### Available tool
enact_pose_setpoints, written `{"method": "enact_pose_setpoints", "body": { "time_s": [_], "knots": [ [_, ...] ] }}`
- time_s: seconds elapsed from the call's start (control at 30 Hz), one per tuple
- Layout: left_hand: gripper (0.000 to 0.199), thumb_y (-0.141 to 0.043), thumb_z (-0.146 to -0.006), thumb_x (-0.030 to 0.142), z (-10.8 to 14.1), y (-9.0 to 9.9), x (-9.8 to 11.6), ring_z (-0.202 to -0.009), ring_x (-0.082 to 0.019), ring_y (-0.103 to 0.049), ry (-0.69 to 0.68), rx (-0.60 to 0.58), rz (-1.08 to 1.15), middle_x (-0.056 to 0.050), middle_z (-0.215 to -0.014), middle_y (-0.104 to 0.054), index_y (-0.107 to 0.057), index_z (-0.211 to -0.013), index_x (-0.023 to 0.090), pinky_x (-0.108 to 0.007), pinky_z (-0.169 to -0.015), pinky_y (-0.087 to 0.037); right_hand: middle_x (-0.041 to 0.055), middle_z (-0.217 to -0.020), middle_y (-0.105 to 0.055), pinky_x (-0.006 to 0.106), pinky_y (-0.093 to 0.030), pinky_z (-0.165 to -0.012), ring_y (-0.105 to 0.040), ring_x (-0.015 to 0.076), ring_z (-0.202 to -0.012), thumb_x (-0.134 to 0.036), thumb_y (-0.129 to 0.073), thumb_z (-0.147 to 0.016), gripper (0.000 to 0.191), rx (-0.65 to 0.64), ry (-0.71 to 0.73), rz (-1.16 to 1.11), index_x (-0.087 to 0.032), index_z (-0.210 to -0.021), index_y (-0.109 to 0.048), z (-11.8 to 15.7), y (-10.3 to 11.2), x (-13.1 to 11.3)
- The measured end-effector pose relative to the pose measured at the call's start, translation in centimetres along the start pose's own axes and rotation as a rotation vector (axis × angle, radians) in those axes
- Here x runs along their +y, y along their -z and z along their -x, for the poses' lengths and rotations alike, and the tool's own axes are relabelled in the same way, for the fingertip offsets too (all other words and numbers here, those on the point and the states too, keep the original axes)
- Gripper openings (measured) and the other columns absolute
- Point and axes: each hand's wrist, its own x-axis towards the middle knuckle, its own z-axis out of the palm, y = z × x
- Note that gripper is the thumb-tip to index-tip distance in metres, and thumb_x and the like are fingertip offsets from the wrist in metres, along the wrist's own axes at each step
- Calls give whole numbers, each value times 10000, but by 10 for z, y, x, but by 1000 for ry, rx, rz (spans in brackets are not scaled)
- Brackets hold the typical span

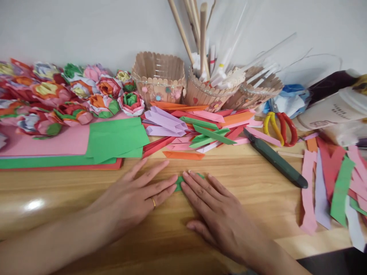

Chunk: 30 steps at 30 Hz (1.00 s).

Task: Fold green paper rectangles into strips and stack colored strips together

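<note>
A small piece of green paper (pixel 179 184) lies on the wooden table, mostly covered by my fingers. My left hand (pixel 143 191), with a gold ring, lies flat with spread fingers, and its fingertips touch the paper's left end. My right hand (pixel 213 202) is stretched out flat over the right part of the paper, pressing it to the table. Just beyond my fingers rests an orange folded strip (pixel 183 155). Behind it is a pile of folded paper strips (pixel 213 134) in purple, green, pink, red and orange.
Folded paper flowers (pixel 71 95) and stacked coloured sheets (pixel 114 137) are at the left. Wooden-stick baskets (pixel 159 78) stand along the wall. A dark green cutter (pixel 276 158), scissors (pixel 280 128), a white cup (pixel 329 109) and cut paper strips (pixel 341 191) lie at the right.
</note>
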Motion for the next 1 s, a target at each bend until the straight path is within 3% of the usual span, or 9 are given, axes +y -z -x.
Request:
{"method": "enact_pose_setpoints", "body": {
  "time_s": [0.17,0.33,0.43,0.7,0.87,1.0],
  "knots": [
    [369,-329,-987,269,0,1,3,-1402,-175,-237,-30,73,-58,0,-1327,-568,-520,-1302,240,-440,-1158,-33,109,-1515,-257,437,-229,-1137,-212,211,-1413,-437,-389,-967,593,-22,17,23,-72,-1428,-314,2,-1,2],
    [409,-404,-964,303,2,5,-3,-1409,-158,-219,-85,-12,-30,7,-1401,-494,-418,-1372,266,-410,-1162,-12,75,-1528,-236,411,-51,-1165,-184,185,-1420,-488,-378,-962,619,-26,15,33,-110,-1444,-291,1,-3,4],
    [404,-388,-965,271,2,5,-7,-1407,-145,-221,-107,3,-17,5,-1418,-473,-415,-1368,260,-401,-1162,19,51,-1530,-243,388,5,-1162,-196,172,-1416,-514,-363,-960,620,-26,-3,22,-139,-1448,-290,1,-2,4],
    [389,-389,-952,269,2,4,-6,-1403,-120,-223,-90,13,0,3,-1402,-493,-440,-1337,252,-391,-1159,1,34,-1526,-267,345,-12,-1160,-214,148,-1408,-579,-299,-950,646,-19,-10,-12,-160,-1442,-308,1,-1,8],
    [372,-367,-978,297,4,3,-7,-1403,-124,-222,-79,20,14,21,-1398,-497,-444,-1340,266,-382,-1159,-3,58,-1514,-298,425,-56,-1163,-189,184,-1418,-570,-324,-944,672,-25,31,32,-130,-1450,-275,3,-1,12],
    [381,-430,-959,339,3,2,-10,-1402,-144,-226,-81,3,4,39,-1368,-528,-450,-1339,306,-394,-1156,-14,87,-1528,-257,492,-200,-1114,-168,240,-1424,-550,-316,-954,638,-33,5,96,-158,-1456,-276,12,2,21]
  ]
}}
